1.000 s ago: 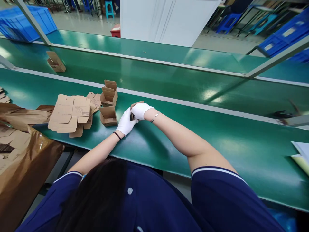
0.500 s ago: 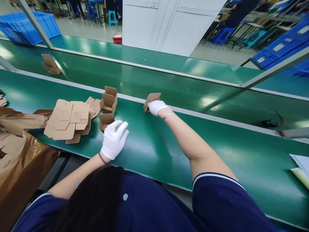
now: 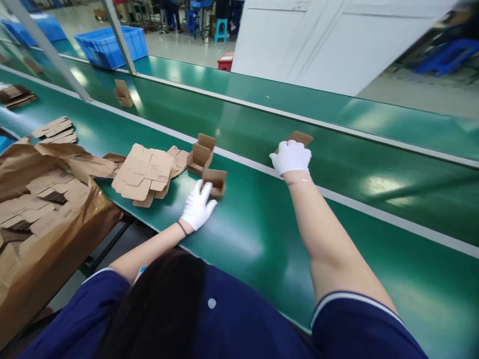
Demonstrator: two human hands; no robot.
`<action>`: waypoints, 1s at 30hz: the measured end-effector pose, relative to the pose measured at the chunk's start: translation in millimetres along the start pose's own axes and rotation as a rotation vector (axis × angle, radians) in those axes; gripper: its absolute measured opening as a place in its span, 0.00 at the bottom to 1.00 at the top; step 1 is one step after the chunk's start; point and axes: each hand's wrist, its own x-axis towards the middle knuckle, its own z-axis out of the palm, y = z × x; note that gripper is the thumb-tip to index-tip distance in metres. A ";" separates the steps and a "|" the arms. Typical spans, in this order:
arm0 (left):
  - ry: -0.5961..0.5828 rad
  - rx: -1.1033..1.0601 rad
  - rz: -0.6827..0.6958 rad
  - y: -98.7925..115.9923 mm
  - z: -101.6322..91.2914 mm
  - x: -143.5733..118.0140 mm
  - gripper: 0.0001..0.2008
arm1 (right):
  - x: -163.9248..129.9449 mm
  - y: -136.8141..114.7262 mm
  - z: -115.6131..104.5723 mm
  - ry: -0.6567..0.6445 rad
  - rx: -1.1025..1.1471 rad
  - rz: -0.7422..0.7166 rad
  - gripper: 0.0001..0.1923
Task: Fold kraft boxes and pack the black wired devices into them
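My right hand [image 3: 292, 157], white-gloved, reaches over the far strip of the green table. Its fingers are closed on a brown cardboard box, whose raised flap [image 3: 300, 137] shows above the glove; the rest is hidden behind the hand. My left hand [image 3: 197, 205], also gloved, has its fingers and thumb at the near left side of a small open cardboard box [image 3: 216, 182] and appears to grip it. Just behind that one stand two more open boxes [image 3: 201, 158], close together. Flattened box blanks [image 3: 140, 172] lie in a loose pile left of them.
A large brown-paper-lined carton [image 3: 86, 219] full of flat blanks stands at the left. A lone formed box [image 3: 123, 93] sits on the far strip near a metal post [image 3: 119, 40]. Behind are a blue crate [image 3: 112, 47], a red box [image 3: 225, 61] and a white cabinet [image 3: 299, 40].
My right hand has carried its box away from me, over the white divider onto the far strip. My left hand has come to the nearest open box, which has shifted right. The view has turned left.
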 end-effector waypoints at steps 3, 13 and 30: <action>-0.082 -0.076 0.103 27.1 1.5 8.1 0.34 | -34.8 -36.8 -4.6 -0.031 0.006 0.093 0.27; 0.457 0.282 -0.360 -43.1 -175.6 51.2 0.33 | -118.1 -85.9 11.6 0.168 0.159 0.119 0.39; 0.612 0.220 -0.313 -65.2 -202.6 78.1 0.29 | -112.3 -166.9 14.9 0.170 0.079 -0.053 0.34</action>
